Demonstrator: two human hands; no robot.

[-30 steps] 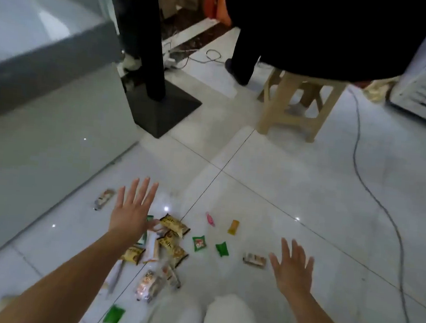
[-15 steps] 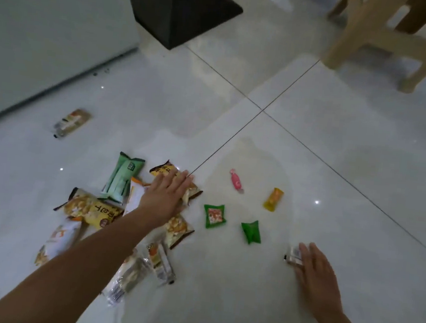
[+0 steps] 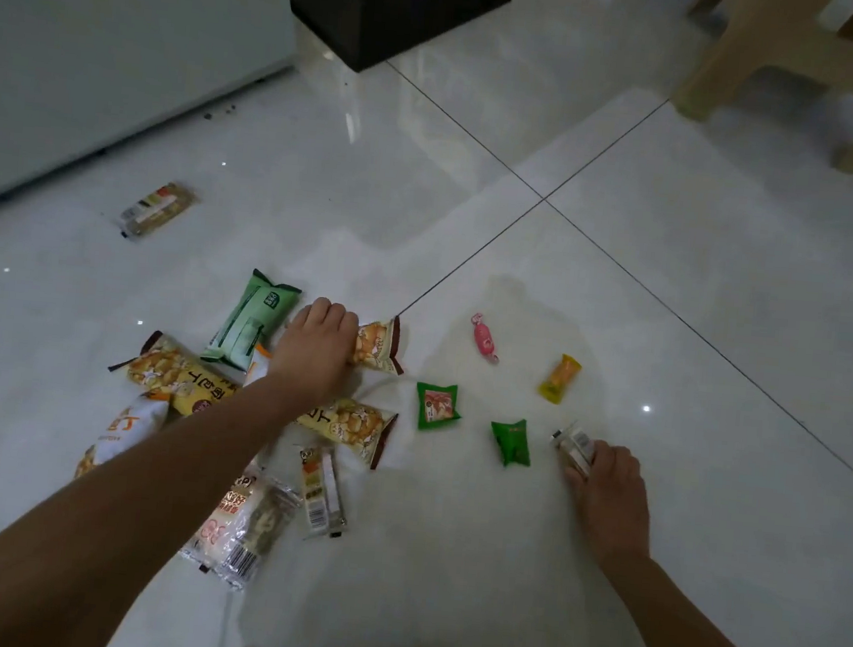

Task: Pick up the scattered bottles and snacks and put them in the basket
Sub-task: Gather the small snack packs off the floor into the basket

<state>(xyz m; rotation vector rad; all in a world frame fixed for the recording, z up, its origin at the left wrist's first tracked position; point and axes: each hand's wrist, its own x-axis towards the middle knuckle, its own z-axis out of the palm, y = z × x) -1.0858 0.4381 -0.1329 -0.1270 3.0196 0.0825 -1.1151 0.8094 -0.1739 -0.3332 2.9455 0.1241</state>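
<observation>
Head view: left hand [image 3: 316, 350] clamps the yellow snack packet [image 3: 380, 346] lying out toward three o'clock, while right hand [image 3: 606, 486], well apart, pinches the small white packet [image 3: 573, 443] at its eleven.

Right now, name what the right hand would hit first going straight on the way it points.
Past the small white packet that the right hand grips, likely the yellow candy; depth is unclear.

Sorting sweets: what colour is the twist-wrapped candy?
Pink; the candy shows best in the head view.
</observation>
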